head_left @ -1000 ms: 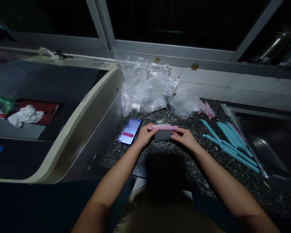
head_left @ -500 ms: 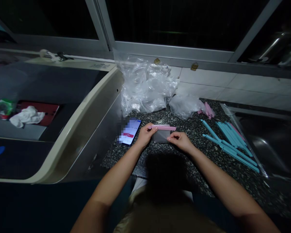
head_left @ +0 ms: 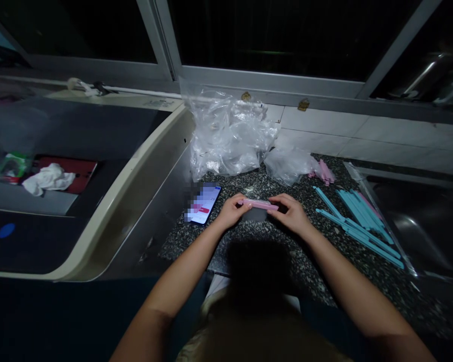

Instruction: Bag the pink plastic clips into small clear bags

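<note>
A pink strip (head_left: 260, 204) lies level between my hands, along the top of a small clear bag (head_left: 255, 215). My left hand (head_left: 232, 210) pinches its left end. My right hand (head_left: 290, 212) grips the right end between thumb and fingers. To the right, several light-blue strips (head_left: 362, 229) lie in a loose pile on the speckled counter (head_left: 249, 251). Behind my right hand, a few pink pieces (head_left: 325, 172) rest by a crumpled clear bag (head_left: 290, 163).
A lit phone (head_left: 204, 205) lies left of my left hand. Large crumpled plastic bags (head_left: 230, 136) stand at the back. On the left is a bulky machine (head_left: 136, 186) with a white cloth (head_left: 49, 179) on it; a dark sink (head_left: 426, 221) is at the right.
My right hand has moved up from the small bag's lower right side to the right end of the pink strip. The strip has shifted slightly right and down.
</note>
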A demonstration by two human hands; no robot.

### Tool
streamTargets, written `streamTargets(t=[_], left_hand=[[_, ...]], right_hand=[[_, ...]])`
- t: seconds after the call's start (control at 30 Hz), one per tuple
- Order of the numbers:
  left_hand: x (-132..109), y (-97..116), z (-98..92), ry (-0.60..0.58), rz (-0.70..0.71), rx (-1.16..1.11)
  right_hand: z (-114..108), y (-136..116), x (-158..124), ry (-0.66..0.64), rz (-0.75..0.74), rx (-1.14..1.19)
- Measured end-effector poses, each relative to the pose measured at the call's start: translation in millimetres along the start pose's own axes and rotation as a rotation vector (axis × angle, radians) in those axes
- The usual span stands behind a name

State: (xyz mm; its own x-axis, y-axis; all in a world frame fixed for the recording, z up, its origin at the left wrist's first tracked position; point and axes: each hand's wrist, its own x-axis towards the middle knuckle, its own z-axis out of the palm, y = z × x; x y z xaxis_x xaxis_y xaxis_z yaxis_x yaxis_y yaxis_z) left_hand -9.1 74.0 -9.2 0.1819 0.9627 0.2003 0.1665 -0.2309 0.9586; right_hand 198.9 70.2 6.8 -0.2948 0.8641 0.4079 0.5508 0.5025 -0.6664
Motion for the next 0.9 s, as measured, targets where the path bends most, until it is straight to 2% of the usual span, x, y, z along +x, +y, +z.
streamTargets(t=[0.1, 0.23, 0.4, 0.57, 0.7, 0.9], left_hand=[[0, -1, 1.7, -0.027, 0.014, 0.024], [-1, -3, 3.1, -0.046, 0.025, 0.040], [-1, -6, 8.4, -0.053, -0.045, -0.032], [7, -2, 19.8, -0.146, -0.095, -0.115], [29, 6, 43.2, -0.151, -0.107, -0.121], [68, 24, 103.3, -0.076, -0.172, -0.255]], right_hand=[[2, -3, -4, 0.003, -0.193, -0.311], [5, -7, -8, -0.046, -0.317, -0.564], [2, -9, -5, -0.030, -0.328, -0.617], [-19, -3, 0, 0.064, -0.290, -0.576], [-44, 16, 3, 0.158, -0.224, -0.535], [-81, 55, 6, 0.262, -0.035, -0.546]])
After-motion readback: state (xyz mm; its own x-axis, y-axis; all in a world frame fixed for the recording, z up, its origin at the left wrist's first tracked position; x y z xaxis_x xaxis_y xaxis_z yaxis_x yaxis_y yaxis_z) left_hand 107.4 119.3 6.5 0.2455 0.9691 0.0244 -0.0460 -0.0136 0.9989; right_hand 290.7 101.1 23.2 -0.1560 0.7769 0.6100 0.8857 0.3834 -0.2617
